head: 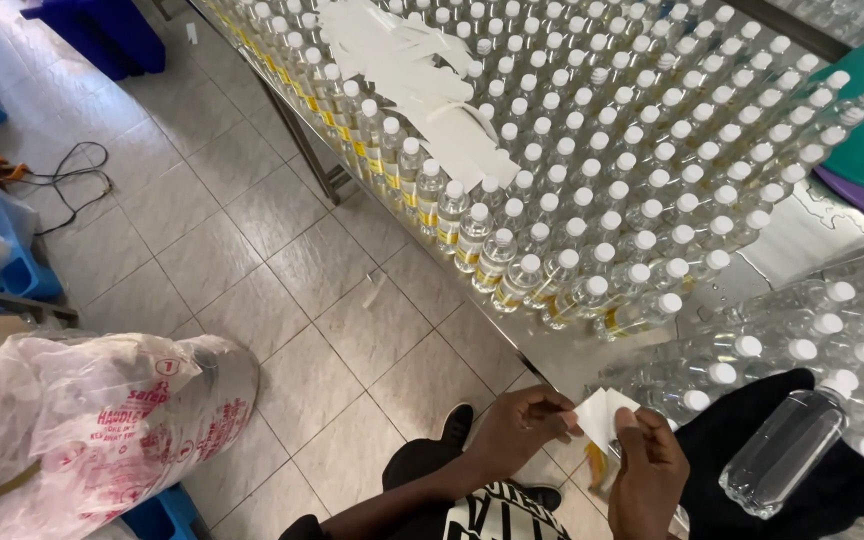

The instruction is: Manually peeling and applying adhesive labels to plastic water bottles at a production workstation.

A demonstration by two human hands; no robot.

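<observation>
White label (600, 413) being pinched btwn both hands, left hand (518, 425) & right hand (649, 470), low by table (802, 240) edge. Bottle (787, 440) lying on black cloth (752, 470) just beside. Capped bottles (592, 170) crowding table w/ label strips (422, 70) on top; plastic bag (92, 420) sitting on floor.

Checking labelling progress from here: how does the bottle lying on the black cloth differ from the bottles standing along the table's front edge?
The lying bottle is on its side, alone and bare of any label; the front-edge bottles stand upright, packed in rows, with yellow labels. Both are clear with white caps.
</observation>
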